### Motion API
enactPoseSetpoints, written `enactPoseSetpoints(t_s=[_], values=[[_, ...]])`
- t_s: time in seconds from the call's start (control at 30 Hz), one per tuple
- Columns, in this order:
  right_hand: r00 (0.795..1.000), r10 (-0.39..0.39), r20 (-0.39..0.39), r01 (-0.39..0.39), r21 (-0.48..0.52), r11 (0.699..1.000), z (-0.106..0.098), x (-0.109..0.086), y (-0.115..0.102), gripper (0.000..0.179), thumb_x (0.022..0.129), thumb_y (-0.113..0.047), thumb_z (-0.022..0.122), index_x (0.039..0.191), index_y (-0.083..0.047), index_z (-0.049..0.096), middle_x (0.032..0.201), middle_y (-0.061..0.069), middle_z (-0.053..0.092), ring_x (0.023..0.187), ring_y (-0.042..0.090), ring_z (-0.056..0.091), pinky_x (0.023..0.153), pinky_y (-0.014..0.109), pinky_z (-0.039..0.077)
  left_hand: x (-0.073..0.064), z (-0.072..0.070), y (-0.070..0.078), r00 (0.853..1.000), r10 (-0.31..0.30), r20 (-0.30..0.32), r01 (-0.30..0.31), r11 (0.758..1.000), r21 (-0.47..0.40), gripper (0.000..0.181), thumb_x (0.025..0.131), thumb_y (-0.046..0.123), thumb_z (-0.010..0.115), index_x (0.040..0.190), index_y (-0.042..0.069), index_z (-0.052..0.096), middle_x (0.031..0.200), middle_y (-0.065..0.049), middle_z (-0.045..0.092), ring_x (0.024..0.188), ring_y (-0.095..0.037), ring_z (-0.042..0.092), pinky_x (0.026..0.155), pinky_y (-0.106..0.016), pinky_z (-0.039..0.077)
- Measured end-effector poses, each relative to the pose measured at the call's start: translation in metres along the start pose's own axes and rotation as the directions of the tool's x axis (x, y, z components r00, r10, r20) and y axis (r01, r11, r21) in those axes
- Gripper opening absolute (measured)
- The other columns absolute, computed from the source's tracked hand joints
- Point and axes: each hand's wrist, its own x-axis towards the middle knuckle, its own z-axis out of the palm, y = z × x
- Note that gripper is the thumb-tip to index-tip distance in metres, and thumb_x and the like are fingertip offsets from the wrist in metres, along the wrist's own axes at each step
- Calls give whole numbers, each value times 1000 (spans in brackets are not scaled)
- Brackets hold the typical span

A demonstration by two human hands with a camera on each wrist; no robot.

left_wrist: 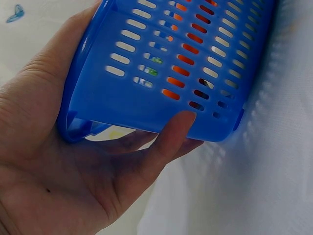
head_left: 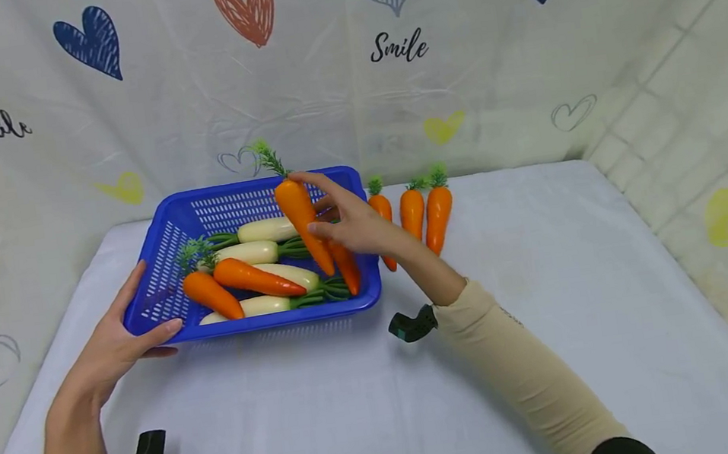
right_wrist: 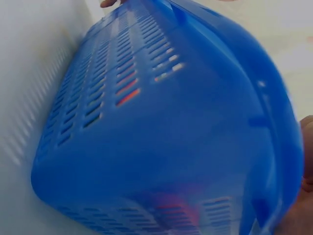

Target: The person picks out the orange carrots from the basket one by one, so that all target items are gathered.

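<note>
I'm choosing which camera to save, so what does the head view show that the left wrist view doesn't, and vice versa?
Only the head view shows the right hand holding a carrot, three carrots on the tablecloth right of the blue plastic basket, and, plainly, the white radishes inside it.

Only the left wrist view shows a slotted wall of the basket from outside and up close, with orange showing through some slots.

Both show the left hand gripping the basket, and the white tablecloth.

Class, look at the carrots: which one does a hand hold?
The carrot in the right hand, over the blue perforated basket; the others are in that basket or to its right, unheld.
</note>
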Motion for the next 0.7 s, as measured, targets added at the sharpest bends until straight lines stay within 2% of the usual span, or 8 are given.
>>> enactPoseSetpoints(t_s=[0.07, 0.17, 0.3, 0.4, 0.57, 0.7], values=[[1000, 0, -10, 0, 22, 1000, -3, -3, 1, 70, 104, -7, 61, 164, -28, 31, 164, 9, 37, 128, 34, 63, 96, 47, 62, 0, 1, 0, 1000, -1, 3, 1, 1000, -3, 103, 101, 34, 68, 159, 53, -15, 172, -30, -6, 114, -29, 58, 82, -33, 66], [1000, 14, -25, -13, 56, 998, -7, -7, 2, 70, 104, -8, 61, 163, -28, 30, 160, 12, 43, 128, 34, 62, 96, 47, 61, 0, 2, 0, 1000, -3, 4, 3, 1000, -6, 103, 101, 34, 68, 159, 53, -15, 172, -30, -6, 118, -33, 56, 82, -33, 66], [997, 64, -52, -58, 105, 993, -15, -11, -1, 70, 105, -8, 61, 163, -33, 30, 150, 17, 53, 123, 32, 66, 96, 45, 61, -1, 1, 1, 1000, 0, -1, 0, 1000, -3, 103, 101, 34, 68, 159, 53, -15, 172, -30, -6, 116, -31, 57, 81, -33, 66], [993, 99, -68, -88, 142, 986, -20, -13, -2, 72, 104, -9, 62, 162, -36, 30, 146, 16, 55, 122, 31, 66, 98, 44, 61, -1, 0, 1, 1000, -1, -2, 1, 1000, 2, 103, 101, 34, 68, 159, 53, -16, 172, -30, -7, 115, -29, 57, 82, -32, 66], [991, 103, -82, -86, 196, 977, -26, -15, -1, 72, 103, -6, 62, 163, -33, 31, 144, 19, 55, 125, 32, 64, 101, 46, 60, -1, 0, 1, 1000, -4, -4, 4, 1000, 2, 103, 101, 34, 68, 159, 53, -16, 172, -30, -7, 117, -32, 56, 82, -31, 65], [990, 99, -104, -77, 203, 976, -30, -18, 0, 72, 103, -6, 63, 162, -34, 31, 140, 20, 57, 123, 33, 65, 101, 47, 61, -1, 0, 1, 1000, -6, -5, 6, 1000, -5, 103, 101, 34, 68, 159, 53, -16, 172, -30, -7, 121, -37, 55, 81, -31, 65]])
